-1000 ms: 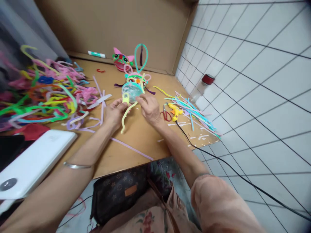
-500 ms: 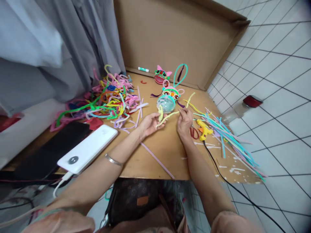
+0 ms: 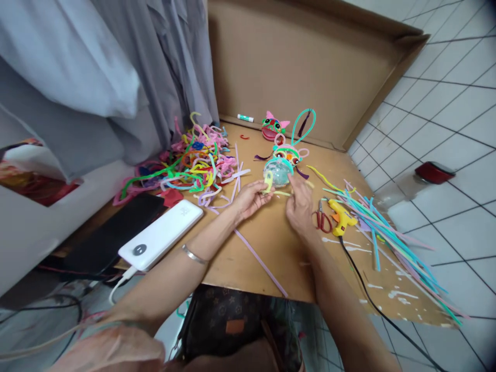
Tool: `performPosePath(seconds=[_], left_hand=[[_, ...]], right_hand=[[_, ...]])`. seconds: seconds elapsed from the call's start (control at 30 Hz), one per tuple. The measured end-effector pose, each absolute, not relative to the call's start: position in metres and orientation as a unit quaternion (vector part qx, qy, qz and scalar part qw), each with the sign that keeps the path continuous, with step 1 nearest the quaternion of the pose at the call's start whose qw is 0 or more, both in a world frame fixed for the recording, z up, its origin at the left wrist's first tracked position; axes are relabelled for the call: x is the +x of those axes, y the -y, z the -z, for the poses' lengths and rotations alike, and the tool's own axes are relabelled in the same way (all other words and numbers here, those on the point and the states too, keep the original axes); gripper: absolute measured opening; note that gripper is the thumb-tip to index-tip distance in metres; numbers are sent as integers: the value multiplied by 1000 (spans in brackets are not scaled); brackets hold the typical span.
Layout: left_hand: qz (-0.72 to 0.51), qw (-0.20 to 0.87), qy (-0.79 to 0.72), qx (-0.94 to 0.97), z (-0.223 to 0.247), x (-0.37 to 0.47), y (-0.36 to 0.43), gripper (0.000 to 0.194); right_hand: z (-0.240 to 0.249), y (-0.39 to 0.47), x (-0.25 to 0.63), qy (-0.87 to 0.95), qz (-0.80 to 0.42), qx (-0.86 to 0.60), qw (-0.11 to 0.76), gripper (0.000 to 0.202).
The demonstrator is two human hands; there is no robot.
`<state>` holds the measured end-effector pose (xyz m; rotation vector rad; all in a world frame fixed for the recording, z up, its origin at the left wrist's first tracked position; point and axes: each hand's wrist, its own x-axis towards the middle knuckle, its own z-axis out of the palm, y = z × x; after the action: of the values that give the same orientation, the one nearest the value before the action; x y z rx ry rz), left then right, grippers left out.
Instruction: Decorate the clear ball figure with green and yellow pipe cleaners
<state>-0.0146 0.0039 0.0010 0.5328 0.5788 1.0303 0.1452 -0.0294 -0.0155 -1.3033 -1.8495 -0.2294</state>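
**Pale-yellow fuzzy stem (image 3: 268, 181) only partly coiled**

On the brown wooden table (image 3: 236, 266), the green-and-pink animal face with clear round mouth (image 3: 279, 173) already has eyes and ears. Before it, the left hand (image 3: 251, 200) pinches the stem's coil; the right hand (image 3: 300, 206) extends one finger, its grip I cannot tell.
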Motion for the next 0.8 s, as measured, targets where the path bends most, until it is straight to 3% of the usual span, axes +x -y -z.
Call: performPosePath(seconds=[0.17, 0.37, 0.5, 0.63, 0.8], left_hand=[[-480, 789, -253, 287, 1, -15, -2, 6], [-514, 715, -324, 347, 3, -18, -5, 12], [-518, 707, -313, 365, 3, -17, -3, 15], [-505, 722, -288, 375, 4, -14, -2, 20], [-508, 728, -270, 372, 9, -12, -4, 29]], right_hand=[[17, 41, 120, 762, -32, -479, 434, 47], [5, 48, 124, 674, -52, -525, 517, 22], [4, 45, 127, 572, -204, -532, 591, 19], [9, 36, 129, 505, -358, -512, 595, 21], [9, 33, 130, 505, -305, -530, 609, 19]])
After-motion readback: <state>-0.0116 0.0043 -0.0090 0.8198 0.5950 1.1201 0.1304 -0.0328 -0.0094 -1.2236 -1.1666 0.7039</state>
